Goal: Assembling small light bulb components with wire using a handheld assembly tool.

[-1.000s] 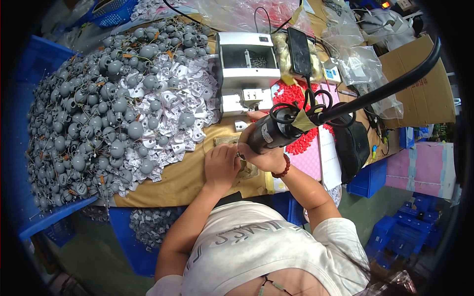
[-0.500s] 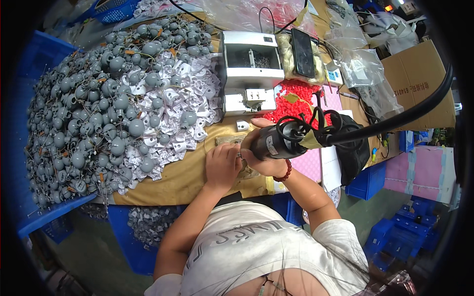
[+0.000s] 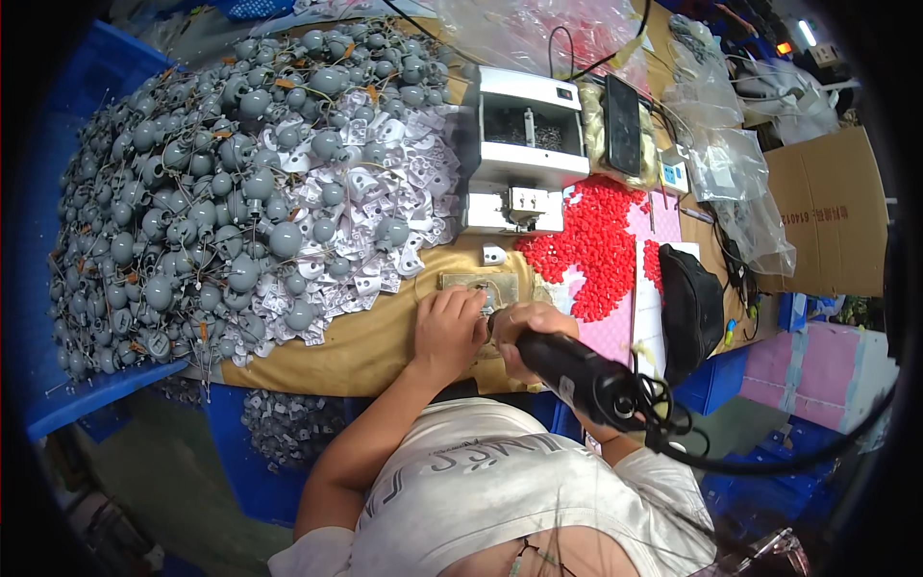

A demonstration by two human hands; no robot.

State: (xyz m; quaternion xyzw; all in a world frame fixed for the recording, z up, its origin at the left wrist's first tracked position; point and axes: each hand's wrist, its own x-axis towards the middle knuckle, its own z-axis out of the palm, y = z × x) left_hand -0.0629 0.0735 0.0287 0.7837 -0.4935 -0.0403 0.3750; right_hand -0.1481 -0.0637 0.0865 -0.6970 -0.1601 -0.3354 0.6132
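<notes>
A black electric screwdriver point(image 3: 586, 380) with a coiled cable is gripped in my right hand point(image 3: 531, 325). It tilts, its front end pointing toward the fingertips of my left hand point(image 3: 448, 329). Those fingers are bent and pressed together over a small flat plate point(image 3: 504, 283) on the bench; whatever they hold is mostly hidden. Just beyond the plate lies a single white plastic piece point(image 3: 493, 255) with small holes. Behind it stands a white and grey screw feeder point(image 3: 531, 154) with many small screws in its window.
A large heap of grey round fittings with wires point(image 3: 202, 212) fills the left side, with white plastic pieces point(image 3: 385, 173) beside it. Small red parts point(image 3: 604, 250) spread to the right, near a black pouch point(image 3: 690, 313). A phone point(image 3: 622, 125) lies behind them.
My right hand has swung the screwdriver from roughly level to a slant, its rear end now nearer my body. The cable has dropped lower. My left hand stays near the plate.
</notes>
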